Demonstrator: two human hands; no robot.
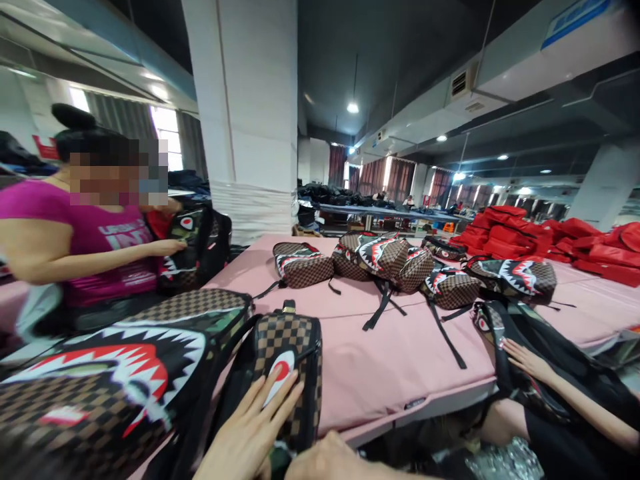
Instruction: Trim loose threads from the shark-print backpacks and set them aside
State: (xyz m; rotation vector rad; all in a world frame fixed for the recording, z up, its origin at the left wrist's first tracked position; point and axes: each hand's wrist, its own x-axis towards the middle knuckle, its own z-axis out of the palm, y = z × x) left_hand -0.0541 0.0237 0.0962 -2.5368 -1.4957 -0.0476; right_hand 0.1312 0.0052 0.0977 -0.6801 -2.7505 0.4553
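A brown-and-black checkered backpack [293, 337] stands in front of me at the near edge of the pink table, its top handle upward. My left hand [253, 420] lies flat on its panel, fingers stretched over the red-and-white eye patch. Low in the picture, by the bag's lower right side, my right hand [327, 459] is closed with the knuckles up. Its fingertips are hidden, so what it grips cannot be made out. To the left lies a larger checkered backpack [185, 313] with a shark-mouth print, partly blurred.
Several checkered backpacks [383, 257] lie across the pink table [365, 360], straps trailing. Red bags [505, 233] are piled at the far right. A co-worker's hand [530, 360] rests on a dark backpack at right. Another person [110, 247] holds a bag at left, near a pillar [250, 120].
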